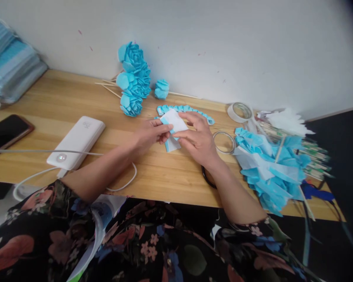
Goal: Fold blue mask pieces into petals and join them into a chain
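Between my two hands is a small white and blue folded piece of paper or fabric [176, 119], held above the table. My left hand [153, 133] pinches its left edge between thumb and fingers. On the other side, my right hand [200, 139] grips the right edge, fingers bent around it. A lower flap of the piece hangs below the fingers. Just behind my hands lies a curved strip of blue folded petals [207, 117], partly covered by them. Farther back is a single blue flower bud [161, 89] on a thin stick.
Several blue flowers on sticks [132, 80] lie against the wall. At left are a white power bank [76, 143] with cables, a phone [8, 133] and bagged blue material [14, 58]. Tape rolls [224, 142] and a heap of blue sheets [270, 168] are at right.
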The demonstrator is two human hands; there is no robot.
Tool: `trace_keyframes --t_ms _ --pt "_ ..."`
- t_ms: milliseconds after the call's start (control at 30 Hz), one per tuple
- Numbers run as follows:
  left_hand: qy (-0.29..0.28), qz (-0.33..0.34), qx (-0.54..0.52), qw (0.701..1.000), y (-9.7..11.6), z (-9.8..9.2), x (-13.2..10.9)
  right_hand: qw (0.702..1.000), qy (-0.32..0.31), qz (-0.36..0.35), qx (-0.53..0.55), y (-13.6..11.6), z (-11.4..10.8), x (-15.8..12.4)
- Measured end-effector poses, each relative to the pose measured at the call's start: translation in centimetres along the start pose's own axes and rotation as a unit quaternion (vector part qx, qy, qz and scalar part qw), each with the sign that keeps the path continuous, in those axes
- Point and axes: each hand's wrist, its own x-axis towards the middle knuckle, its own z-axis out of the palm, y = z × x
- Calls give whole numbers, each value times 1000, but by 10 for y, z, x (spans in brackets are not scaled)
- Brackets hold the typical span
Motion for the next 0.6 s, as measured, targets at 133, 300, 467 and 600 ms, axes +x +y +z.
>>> trace_keyframes --t_ms 133,300,467,600 --pt "25 24 36 999 -5 -3 4 1000 18 0 -1 -2 3 1" --pt "55 61 90 993 -7 -5 6 999 27 -18 -6 0 5 0" --pt "58 95 91 990 -9 -8 6 1000 16 -2 -11 1 5 0" --pt "55 120 74 988 -10 -9 6 1000 19 -5 -5 2 5 1"
